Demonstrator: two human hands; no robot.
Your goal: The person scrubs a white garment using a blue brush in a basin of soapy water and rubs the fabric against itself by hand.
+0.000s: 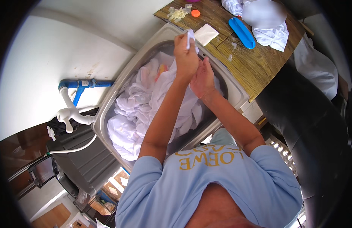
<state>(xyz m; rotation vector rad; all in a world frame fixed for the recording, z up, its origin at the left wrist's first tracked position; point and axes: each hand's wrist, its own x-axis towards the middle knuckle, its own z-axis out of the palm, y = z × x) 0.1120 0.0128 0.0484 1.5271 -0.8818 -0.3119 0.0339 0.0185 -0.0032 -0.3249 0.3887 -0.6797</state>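
A metal sink holds a heap of wet-looking white cloth, with a small orange-yellow patch showing among its folds. Over the sink's far right side, my left hand is closed in a fist around a bunched white cloth, whose end sticks out past the fingers. My right hand is just below and to the right of it, palm turned up and fingers stretched out, close against the left hand. Some of its fingers are hidden behind the left hand.
Right of the sink, a wooden counter bears a blue brush-like piece, a cream bar-shaped block, an orange cap and more white cloth. A white tap on blue pipe stands at the left.
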